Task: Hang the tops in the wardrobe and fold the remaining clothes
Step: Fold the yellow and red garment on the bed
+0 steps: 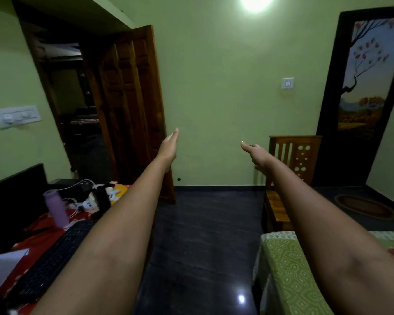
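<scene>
Centre frame, we stretch our left hand (170, 144) and right hand (254, 153) forward, both grips released, holding nothing; no clothes or wardrobe are visible to reach for.

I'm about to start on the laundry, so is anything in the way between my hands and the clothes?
No clothes or wardrobe show in this view, so that cannot be judged. The left hand and right hand are stretched out, holding nothing, over bare dark floor. A desk lies left, a bed right.
</scene>
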`<move>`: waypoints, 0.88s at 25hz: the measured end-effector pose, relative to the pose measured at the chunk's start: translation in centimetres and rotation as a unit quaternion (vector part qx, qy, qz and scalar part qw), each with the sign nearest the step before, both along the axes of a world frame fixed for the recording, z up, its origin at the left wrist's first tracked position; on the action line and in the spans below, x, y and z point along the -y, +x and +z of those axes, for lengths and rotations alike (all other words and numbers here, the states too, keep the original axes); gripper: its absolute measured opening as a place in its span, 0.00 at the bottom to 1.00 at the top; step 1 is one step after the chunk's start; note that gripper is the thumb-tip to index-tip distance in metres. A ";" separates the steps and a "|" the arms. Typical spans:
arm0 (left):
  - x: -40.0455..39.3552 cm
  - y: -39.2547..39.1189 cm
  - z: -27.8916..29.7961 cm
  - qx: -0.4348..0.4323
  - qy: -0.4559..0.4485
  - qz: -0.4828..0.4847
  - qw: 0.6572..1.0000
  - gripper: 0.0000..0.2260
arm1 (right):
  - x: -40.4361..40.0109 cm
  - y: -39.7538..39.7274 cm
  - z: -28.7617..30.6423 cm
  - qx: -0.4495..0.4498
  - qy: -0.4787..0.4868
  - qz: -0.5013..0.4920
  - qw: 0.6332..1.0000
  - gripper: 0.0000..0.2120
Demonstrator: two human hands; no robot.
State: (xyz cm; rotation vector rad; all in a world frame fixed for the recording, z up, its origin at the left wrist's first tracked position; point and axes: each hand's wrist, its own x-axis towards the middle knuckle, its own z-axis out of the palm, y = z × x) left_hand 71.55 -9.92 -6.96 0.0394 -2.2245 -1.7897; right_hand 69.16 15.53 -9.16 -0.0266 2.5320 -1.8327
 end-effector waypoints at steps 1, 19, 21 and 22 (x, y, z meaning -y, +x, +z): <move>0.0 -2.3 -0.7 0.017 -0.007 -0.014 1.000 0.29 | -0.1 -1.9 -0.5 0.015 0.007 -0.008 1.000 0.35; -25.3 -46.6 -1.9 0.025 -0.034 -0.251 0.967 0.28 | -21.0 -35.7 -0.6 -0.008 -0.015 -0.214 0.977 0.38; -32.7 -48.5 -2.8 0.030 -0.037 -0.329 0.943 0.30 | -26.6 -35.4 -1.7 -0.001 -0.028 -0.283 0.959 0.38; -36.8 -49.5 -2.8 0.032 -0.032 -0.366 0.930 0.31 | -29.9 -34.8 -2.0 0.001 -0.024 -0.334 0.942 0.38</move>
